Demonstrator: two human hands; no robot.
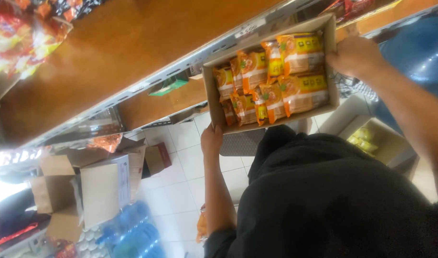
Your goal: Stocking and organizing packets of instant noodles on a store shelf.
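I hold an open cardboard box (329, 33) in front of me, level with a wooden shelf. Several orange and yellow snack packets (295, 76) stand packed in rows inside it. My left hand (211, 141) grips the box's near left corner from below. My right hand (355, 55) clasps the box's right side wall. My dark sleeve and torso fill the lower right of the view.
Brown wooden shelves (118, 43) with metal price rails run across the upper left. Bright snack bags (18, 38) lie on the top shelf. Opened cardboard boxes (104, 184) and a pack of water bottles (133, 234) sit on the white tiled floor. A large blue water jug (419, 48) stands at right.
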